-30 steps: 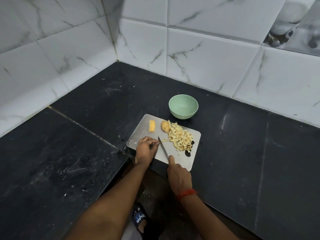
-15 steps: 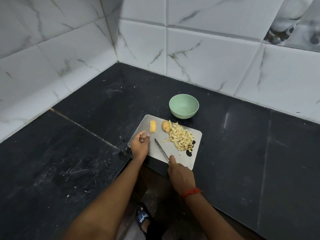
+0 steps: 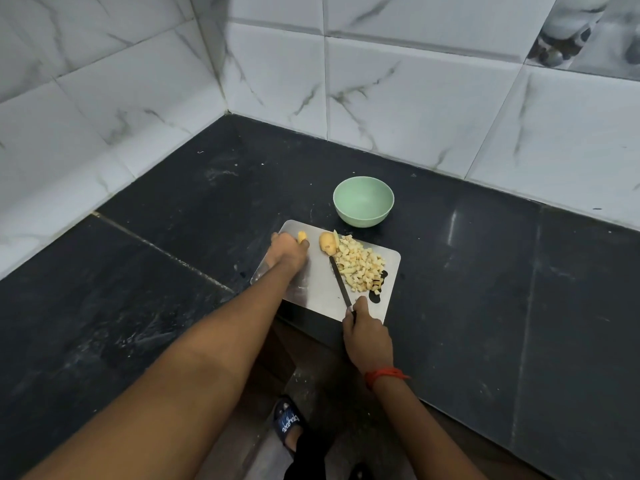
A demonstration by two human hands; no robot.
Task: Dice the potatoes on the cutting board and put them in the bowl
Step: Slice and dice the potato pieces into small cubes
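A steel cutting board (image 3: 313, 289) lies on the black counter. A heap of diced potato (image 3: 360, 266) covers its right side, with a larger uncut potato chunk (image 3: 327, 243) at the heap's far-left end. At the board's far-left corner my left hand (image 3: 289, 252) reaches over a small potato piece (image 3: 302, 236), its fingers curled round it. My right hand (image 3: 367, 336) grips the handle of a knife (image 3: 339, 280), whose blade lies along the left edge of the heap, tip near the chunk. An empty green bowl (image 3: 363, 201) stands just beyond the board.
White marble-look tiled walls (image 3: 398, 91) close the counter at the back and left, meeting in a corner. The counter's front edge runs right under the board; below it a foot in a dark sandal (image 3: 287, 420) stands on the floor.
My left hand moved from the board's near-left area to the far-left corner and onto the small potato piece. The knife shifted right, up against the diced heap.
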